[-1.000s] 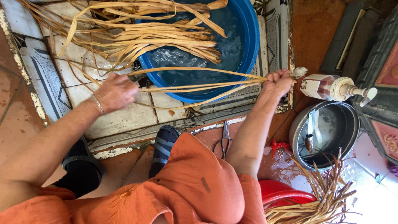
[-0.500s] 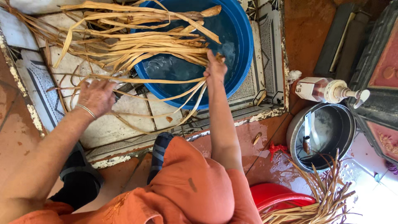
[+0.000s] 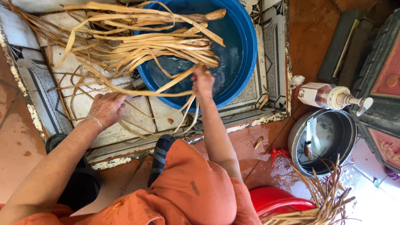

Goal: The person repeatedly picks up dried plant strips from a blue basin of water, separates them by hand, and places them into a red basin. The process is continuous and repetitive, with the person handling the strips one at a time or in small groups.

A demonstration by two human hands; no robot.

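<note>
A bundle of long tan dried plant strips (image 3: 137, 46) lies across the tiled slab and over a blue plastic basin (image 3: 246, 54) holding water. My right hand (image 3: 203, 80) is over the near side of the basin, closed on a few strips that loop down toward the slab. My left hand (image 3: 107, 108), with a bracelet at the wrist, rests on the tiles on the strips' other ends, fingers curled on them. My orange-clothed knee fills the bottom centre.
A patterned tiled slab (image 3: 37, 79) carries the basin. To the right stand a pump bottle (image 3: 329, 96), a metal pot (image 3: 323, 141) with a utensil inside, more dried strips (image 3: 321, 196) and a red bowl (image 3: 275, 200). Wet reddish floor lies around.
My right hand swung left from beside the pump bottle to over the basin, carrying the strips' ends with it. My left hand stayed on the tiles.
</note>
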